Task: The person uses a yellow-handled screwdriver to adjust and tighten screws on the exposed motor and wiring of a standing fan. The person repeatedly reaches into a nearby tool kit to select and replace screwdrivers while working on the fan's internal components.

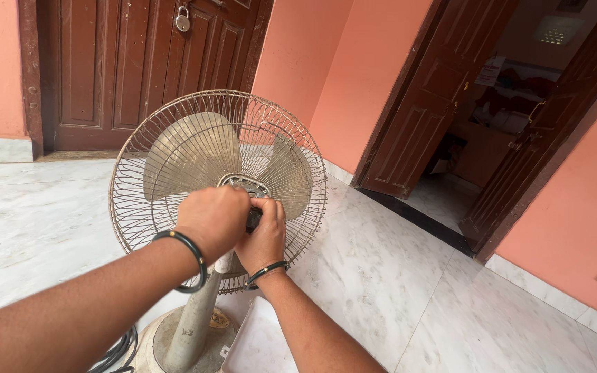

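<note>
Dusty pedestal fan (202,148) stands upright on marble floor (395,276).

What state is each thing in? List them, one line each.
Pedestal fan: upright on the floor, grille on.
Left hand: closed on the fan's rear hub.
Right hand: gripping the same hub.
Left door: shut, padlocked.
Padlock: hanging closed.
Right door: open.
Cable: coiled by the base.

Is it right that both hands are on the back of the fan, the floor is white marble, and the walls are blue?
Not quite. The head view shows the walls are orange-pink, not blue. The rest holds: the left hand and right hand are on the back of the fan, and the floor is white marble.
</note>
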